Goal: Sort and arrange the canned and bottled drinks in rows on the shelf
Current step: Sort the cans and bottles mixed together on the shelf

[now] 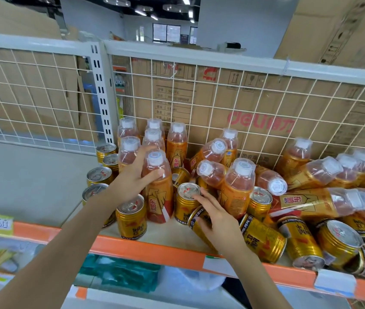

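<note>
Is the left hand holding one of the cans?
No, the left hand grips the upper part of an upright bottle with a white cap.

Left grip (132, 177) curled round bottle (158, 198), right grip (218, 219) flat, fingers (210, 205) spread, arms outstretched.

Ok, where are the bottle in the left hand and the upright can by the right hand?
Orange plastic bottle with white cap (157, 198): head view, on its label.
Upright gold metal can (184, 208): head view, on its side.
</note>
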Demonstrator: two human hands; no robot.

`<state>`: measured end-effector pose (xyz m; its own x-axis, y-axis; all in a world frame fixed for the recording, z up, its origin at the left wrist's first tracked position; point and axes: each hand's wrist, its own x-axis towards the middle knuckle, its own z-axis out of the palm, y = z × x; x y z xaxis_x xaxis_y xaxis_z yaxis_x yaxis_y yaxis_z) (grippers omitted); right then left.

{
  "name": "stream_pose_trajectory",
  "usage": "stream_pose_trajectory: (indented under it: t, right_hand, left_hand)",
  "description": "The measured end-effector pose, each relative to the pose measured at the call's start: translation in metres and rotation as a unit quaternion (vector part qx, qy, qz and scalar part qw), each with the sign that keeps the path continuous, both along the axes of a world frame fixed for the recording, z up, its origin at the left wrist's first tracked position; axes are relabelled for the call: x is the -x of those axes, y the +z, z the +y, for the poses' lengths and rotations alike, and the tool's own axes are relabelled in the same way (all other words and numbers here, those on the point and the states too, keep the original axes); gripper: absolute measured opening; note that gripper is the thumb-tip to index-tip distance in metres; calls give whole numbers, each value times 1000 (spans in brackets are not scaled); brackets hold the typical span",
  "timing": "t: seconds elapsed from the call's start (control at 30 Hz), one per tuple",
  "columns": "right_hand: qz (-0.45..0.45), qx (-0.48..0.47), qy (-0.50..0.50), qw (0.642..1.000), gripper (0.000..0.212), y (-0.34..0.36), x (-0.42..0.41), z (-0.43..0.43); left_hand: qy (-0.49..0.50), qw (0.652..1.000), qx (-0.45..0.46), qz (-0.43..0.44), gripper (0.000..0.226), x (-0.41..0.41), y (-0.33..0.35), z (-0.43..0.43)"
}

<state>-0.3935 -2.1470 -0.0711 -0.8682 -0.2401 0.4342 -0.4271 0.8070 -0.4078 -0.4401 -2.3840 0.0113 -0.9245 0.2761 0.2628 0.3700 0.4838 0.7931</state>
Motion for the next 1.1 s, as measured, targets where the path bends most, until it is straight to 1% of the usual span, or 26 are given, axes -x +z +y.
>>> stream_pose_trajectory:
  t: [0.1, 0.2, 0.27, 0.37, 0.47, 0.5, 0.57, 0.6, 0.67, 0.7, 0.8, 0.87, 0.93, 1.03, 1.1]
  right_hand:
    - [-7, 3, 9, 1000, 61, 1, -1, -1]
    - [-21, -6, 6, 1000, 60, 3, 1, -2]
    - [-24, -24, -1, 999, 57, 7, 1, -3]
    - [-45, -19, -23, 999, 51, 19, 0, -7]
    - [-35, 24, -37, 998, 46, 44, 1, -16]
    - [-27, 42, -43, 998, 44, 54, 3, -19]
    - [1, 76, -57, 995, 39, 75, 10, -23]
    - [14, 87, -64, 994, 38, 86, 14, -24]
    - [28, 101, -78, 991, 39, 107, 26, -27]
    - [35, 105, -85, 990, 38, 116, 33, -27]
    - [50, 67, -131, 988, 36, 135, 56, -23]
    - [16, 20, -158, 987, 37, 143, 71, -15]
    - [-35, -24, -166, 985, 39, 148, 85, -6]
    - [-124, -69, -155, 978, 47, 152, 103, 9]
    - [-167, -89, -138, 972, 53, 153, 115, 18]
  left_hand:
    - [-24, 999, 27, 6, 53, 0, 3, 8]
    - [-33, 999, 9, 6, 53, 2, 4, 3]
    - [-42, 999, 19, 7, 55, 3, 5, -2]
    - [-39, 995, 86, 33, 61, 9, 7, -7]
    - [-31, 976, 185, 108, 66, 17, 14, -12]
    - [-32, 972, 197, 125, 65, 20, 17, -14]
    - [-60, 971, 175, 150, 64, 27, 25, -18]
    - [-82, 970, 161, 165, 68, 33, 29, -20]
    - [-122, 959, 168, 193, 75, 46, 34, -24]
    - [-133, 954, 179, 202, 75, 51, 37, -25]
    - [-141, 946, 191, 221, 68, 63, 54, -25]
    - [-140, 942, 201, 230, 63, 73, 67, -21]
    - [-130, 940, 231, 215, 55, 86, 76, -16]
    - [-129, 935, 285, 164, 56, 108, 81, -8]
    - [-136, 928, 317, 139, 59, 120, 80, -3]
